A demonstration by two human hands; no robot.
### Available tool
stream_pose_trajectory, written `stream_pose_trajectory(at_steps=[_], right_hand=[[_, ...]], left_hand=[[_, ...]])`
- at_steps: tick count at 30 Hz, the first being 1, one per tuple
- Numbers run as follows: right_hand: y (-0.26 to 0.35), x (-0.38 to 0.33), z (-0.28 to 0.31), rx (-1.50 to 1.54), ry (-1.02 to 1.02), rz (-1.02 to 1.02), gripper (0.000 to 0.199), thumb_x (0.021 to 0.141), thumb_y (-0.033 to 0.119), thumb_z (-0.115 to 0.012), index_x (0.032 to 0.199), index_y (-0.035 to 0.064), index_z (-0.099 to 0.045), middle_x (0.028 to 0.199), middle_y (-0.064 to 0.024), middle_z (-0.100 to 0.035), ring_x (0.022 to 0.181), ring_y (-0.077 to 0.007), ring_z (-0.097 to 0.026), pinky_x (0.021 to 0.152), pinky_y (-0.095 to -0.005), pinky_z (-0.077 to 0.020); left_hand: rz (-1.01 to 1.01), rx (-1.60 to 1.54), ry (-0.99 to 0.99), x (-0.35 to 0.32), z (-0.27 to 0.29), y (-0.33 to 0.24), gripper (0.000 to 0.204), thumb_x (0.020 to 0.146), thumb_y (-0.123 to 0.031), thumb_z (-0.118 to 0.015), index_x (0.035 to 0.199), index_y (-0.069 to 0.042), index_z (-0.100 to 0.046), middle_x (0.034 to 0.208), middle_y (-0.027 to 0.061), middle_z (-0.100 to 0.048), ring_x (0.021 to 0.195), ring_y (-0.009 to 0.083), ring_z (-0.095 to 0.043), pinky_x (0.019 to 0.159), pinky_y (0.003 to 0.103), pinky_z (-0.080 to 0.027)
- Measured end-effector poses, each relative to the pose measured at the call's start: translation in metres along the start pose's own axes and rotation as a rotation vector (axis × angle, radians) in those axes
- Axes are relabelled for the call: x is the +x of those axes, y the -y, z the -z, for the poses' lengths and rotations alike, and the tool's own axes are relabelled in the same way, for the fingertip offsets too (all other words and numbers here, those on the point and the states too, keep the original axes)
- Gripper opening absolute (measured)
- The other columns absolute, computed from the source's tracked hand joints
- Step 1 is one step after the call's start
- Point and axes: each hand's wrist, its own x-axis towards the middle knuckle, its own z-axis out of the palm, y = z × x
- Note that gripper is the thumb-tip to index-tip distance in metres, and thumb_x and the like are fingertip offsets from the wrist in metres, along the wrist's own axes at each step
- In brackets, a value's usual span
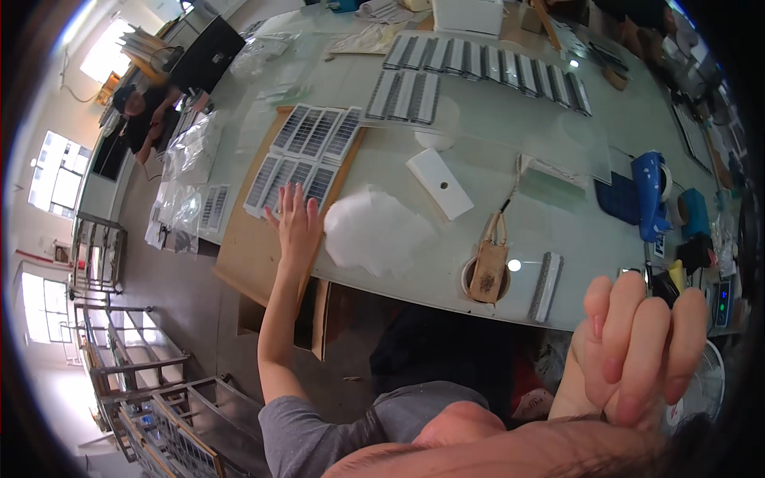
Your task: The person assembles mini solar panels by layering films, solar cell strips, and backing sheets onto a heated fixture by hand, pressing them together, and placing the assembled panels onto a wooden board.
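My left hand [296, 227] reaches out over the table's left side with fingers spread. Its fingertips lie at the near edge of a group of flat panels [292, 177] with dark striped faces and white borders. These panels rest in two rows on a brown cardboard sheet [239, 248]. Beside that hand, to its right, is a crumpled white sheet [378, 233]. Close to the camera at the lower right, my right hand [641, 350] is raised with its fingers curled in, and nothing shows in it. Its palm is hidden.
Rows of grey-and-white striped strips [486, 64] lie at the back. Nearer are a white block [441, 185] with a hole, a brown pad [488, 275] on a round dish, a single strip [547, 287] and a blue tape dispenser [652, 195]. Another person [151, 119] is at the far left.
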Motion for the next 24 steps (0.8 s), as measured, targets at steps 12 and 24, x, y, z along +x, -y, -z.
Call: stream_pose_trajectory(at_steps=[12,24], right_hand=[[0.018,-0.077,0.12,-0.69,0.7,-0.445,0.012,0.08,0.012,-0.08,0.09,0.0072,-0.078,0.09,-0.0046,-0.077,0.067,-0.017,-0.068,0.06,-0.0287,-0.0489],[-0.121,0.013,0.288,-2.147,0.032,0.231,0.035,0.072,0.039,-0.082,0.09,0.0159,-0.063,0.084,0.0002,-0.057,0.087,-0.0202,-0.055,0.082,-0.0394,-0.0367]], left_hand=[[-0.395,-0.227,0.127,-0.04,0.005,-0.149,0.047,0.082,-0.027,-0.076,0.125,-0.009,-0.064,0.134,0.0088,-0.057,0.127,0.026,-0.05,0.115,0.055,-0.022],[-0.269,-0.178,0.035,-0.041,0.003,-0.143,0.046,0.078,-0.022,-0.079,0.12,-0.01,-0.065,0.128,0.0075,-0.059,0.121,0.028,-0.051,0.108,0.051,-0.03]])
